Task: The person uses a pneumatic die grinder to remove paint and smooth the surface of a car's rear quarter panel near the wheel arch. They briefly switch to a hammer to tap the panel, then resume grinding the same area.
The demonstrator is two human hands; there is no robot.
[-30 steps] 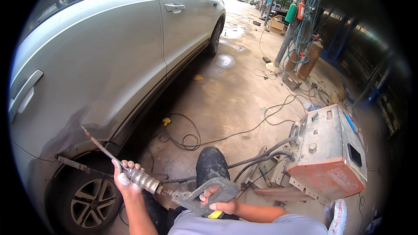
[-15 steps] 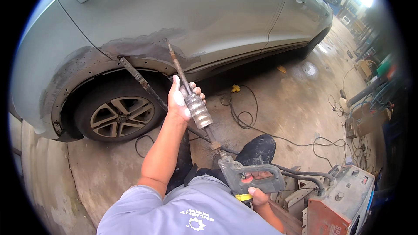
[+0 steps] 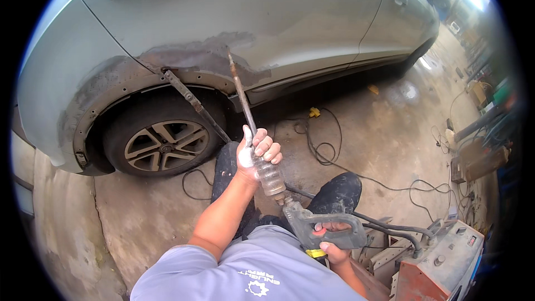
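My left hand (image 3: 251, 159) is closed round the ribbed metal weight (image 3: 271, 179) of a slide hammer, low on its rod (image 3: 242, 95) against the gun end. My right hand (image 3: 334, 252) grips the grey handle of the slide hammer's gun (image 3: 329, 228), with fingers through the loop by a red trigger. The rod's thin tip reaches the bare, dark sanded patch (image 3: 206, 56) on the silver car's rear door (image 3: 290, 17); whether it is stuck fast there I cannot tell. A flat metal bar with holes (image 3: 189, 97) leans from the wheel arch edge down toward my knee.
Under the arch sits the rear wheel (image 3: 167, 145). At lower right stands a red and grey machine box (image 3: 440, 259), with thick black cables (image 3: 390, 227) running to the gun. A thin cord (image 3: 379, 183) with a yellow plug (image 3: 315, 112) lies on the concrete floor.
My left hand has drawn the weight down the rod toward the gun, leaving more rod bare above it. The view has shifted slightly; my right hand keeps its grip.
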